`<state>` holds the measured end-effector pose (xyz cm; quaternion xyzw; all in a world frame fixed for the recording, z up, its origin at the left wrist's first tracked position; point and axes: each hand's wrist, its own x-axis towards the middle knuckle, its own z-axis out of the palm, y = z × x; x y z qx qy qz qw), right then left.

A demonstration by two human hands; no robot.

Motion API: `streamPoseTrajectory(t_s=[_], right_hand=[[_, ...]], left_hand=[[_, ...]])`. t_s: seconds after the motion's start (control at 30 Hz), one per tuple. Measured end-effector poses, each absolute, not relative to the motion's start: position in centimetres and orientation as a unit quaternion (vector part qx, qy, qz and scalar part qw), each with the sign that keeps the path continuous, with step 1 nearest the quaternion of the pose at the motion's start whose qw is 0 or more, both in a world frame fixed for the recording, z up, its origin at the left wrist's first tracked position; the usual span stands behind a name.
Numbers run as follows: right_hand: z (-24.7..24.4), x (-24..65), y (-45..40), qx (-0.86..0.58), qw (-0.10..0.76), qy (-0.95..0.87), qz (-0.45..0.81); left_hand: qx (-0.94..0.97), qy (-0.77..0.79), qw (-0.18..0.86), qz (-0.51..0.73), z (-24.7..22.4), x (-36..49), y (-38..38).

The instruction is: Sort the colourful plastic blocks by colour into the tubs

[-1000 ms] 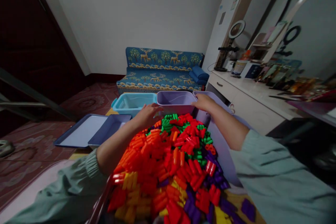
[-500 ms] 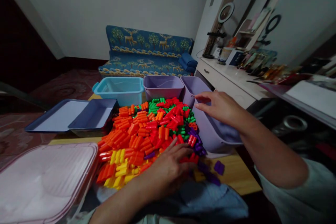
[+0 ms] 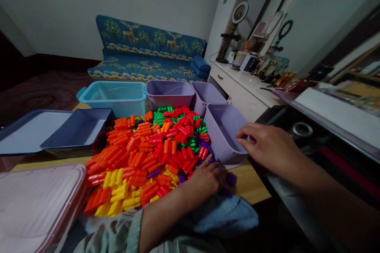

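A large pile of plastic pieces [image 3: 139,154], red, orange, yellow, green and purple, covers the middle of the wooden table. My left hand [image 3: 206,176] lies on the pile's right front side, over purple and red pieces, its fingers spread and partly dark. Near the front rim of the right-hand purple bin [image 3: 222,142], my right hand [image 3: 263,142] hangs with thumb and fingertips bent close together. Whether anything is between those fingertips cannot be made out. The bin's visible inside shows no pieces.
Two more purple bins [image 3: 170,97] and a light blue bin [image 3: 115,99] line the back. A dark blue tray [image 3: 78,128] and a lidded pink box [image 3: 38,205] stand left. Blue cloth [image 3: 225,215] hangs at the front edge; a white dresser [image 3: 240,91] stands right.
The view has shifted right. My right hand has moved from over the bins toward the near end of the right-hand bin, its fingers closer together. My left hand has shifted right over the purple pieces.
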<state>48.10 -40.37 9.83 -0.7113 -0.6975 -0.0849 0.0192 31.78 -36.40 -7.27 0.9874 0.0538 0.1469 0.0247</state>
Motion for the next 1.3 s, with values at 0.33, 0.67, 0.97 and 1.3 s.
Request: streamPoseTrajectory(t_s=[0.33, 0.67, 0.97, 1.3], right_hand=[[-3.7, 47.0, -46.3, -0.777, -0.126, -0.605, 0.119], [-6.1, 46.7, -45.6, -0.769, 0.044, -0.619, 0.157], [-7.7, 45.7, -44.0, -0.73, 0.12, -0.654, 0.159], [-4.4, 41.9, -39.8, -0.657, 0.293, -0.673, 0.172]], left_hand=[[0.983, 0.128, 0.068, 0.116, -7.3, 30.0, -35.0], [0.977, 0.161, 0.044, 0.13, -7.4, 30.4, -35.5], [0.976, 0.132, 0.048, 0.166, -7.0, 29.5, -35.2], [0.936, 0.204, 0.14, 0.25, -3.0, 26.1, -33.2]])
